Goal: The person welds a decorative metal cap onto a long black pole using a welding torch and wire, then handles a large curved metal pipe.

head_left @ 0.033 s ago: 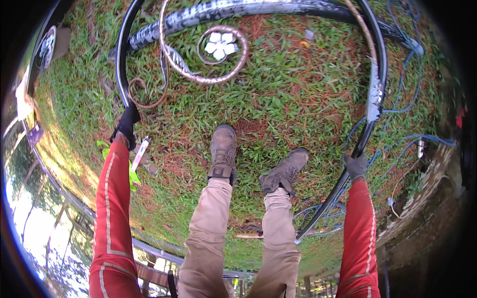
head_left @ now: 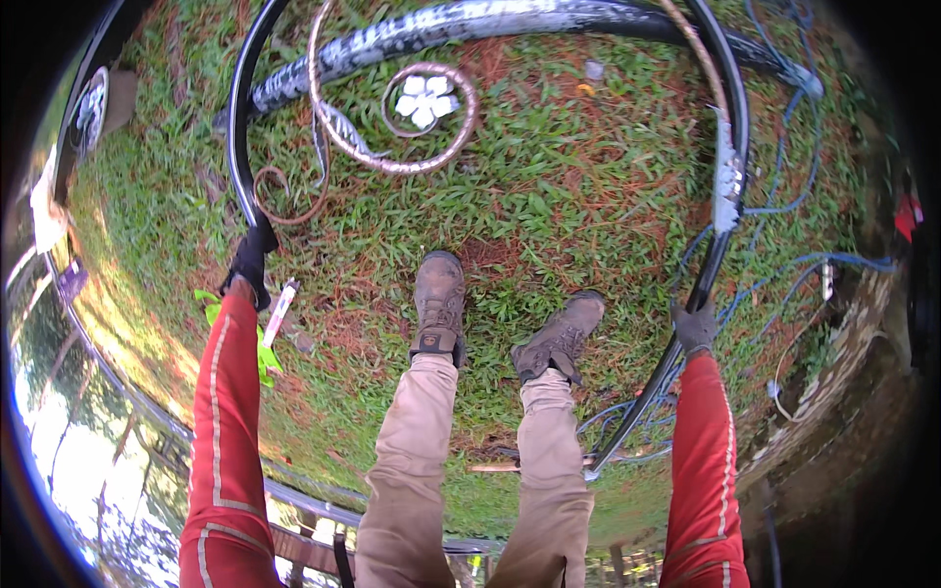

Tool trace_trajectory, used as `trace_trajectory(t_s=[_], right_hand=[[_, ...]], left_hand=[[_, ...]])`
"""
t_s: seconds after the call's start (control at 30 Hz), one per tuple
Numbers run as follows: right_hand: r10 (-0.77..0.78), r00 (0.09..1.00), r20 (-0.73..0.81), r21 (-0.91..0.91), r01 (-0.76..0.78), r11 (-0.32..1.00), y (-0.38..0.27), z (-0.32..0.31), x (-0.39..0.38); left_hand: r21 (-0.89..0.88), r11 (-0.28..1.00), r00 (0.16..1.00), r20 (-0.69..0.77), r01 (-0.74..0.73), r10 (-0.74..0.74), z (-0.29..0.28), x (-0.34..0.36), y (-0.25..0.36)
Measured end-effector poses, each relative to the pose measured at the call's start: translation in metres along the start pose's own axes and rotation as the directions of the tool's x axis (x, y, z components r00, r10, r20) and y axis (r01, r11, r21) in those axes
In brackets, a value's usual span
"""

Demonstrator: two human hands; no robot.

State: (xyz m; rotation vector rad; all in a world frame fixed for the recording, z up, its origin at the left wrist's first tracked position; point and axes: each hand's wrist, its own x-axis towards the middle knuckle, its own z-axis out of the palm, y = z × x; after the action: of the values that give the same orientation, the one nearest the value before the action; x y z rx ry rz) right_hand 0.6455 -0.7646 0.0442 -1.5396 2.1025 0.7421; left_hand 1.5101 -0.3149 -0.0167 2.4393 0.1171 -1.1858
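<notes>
My left hand [head_left: 251, 265], in a black glove, is closed around the lower end of a curved black tube [head_left: 236, 137]. On the right my grey-gloved right hand [head_left: 695, 326] grips another stretch of curved black tube [head_left: 711, 263], which runs on down past it toward my leg. Between them hangs a copper-coloured metal scroll [head_left: 469, 116] curling round a white flower ornament [head_left: 427, 101]. A smaller brown scroll [head_left: 294, 218] curls near my left hand. Rough silvery patches [head_left: 726, 186] cover the right tube above my right hand. Whether both tubes join is out of view.
A thick black pipe with worn white patches [head_left: 421, 34] lies across the grass ahead. Blue rope [head_left: 784, 167] trails along the right side. Beside my left forearm lie a pale, marked strip [head_left: 282, 309] and something bright green [head_left: 267, 358]. My boots [head_left: 440, 299] stand on the grass.
The tubes and scroll have shifted slightly left and down in view, with both hands still gripping. My boots have hardly moved.
</notes>
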Motion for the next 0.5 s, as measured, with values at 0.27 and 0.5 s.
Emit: trace_trajectory(t_s=[0.27, 0.5], right_hand=[[0.204, 0.938, 0.281, 0.105, -0.241, 0.965, 0.105, 0.014, -0.251], [0.239, 0.868, 0.435, 0.18, -0.344, 0.921, 0.207, 0.103, -0.507]], left_hand=[[0.476, 0.821, 0.947, 0.104, -0.316, 0.304, 0.032, -0.196, 0.104], [0.352, 0.758, 0.827, 0.357, -0.549, 0.433, 0.057, -0.296, 0.213]])
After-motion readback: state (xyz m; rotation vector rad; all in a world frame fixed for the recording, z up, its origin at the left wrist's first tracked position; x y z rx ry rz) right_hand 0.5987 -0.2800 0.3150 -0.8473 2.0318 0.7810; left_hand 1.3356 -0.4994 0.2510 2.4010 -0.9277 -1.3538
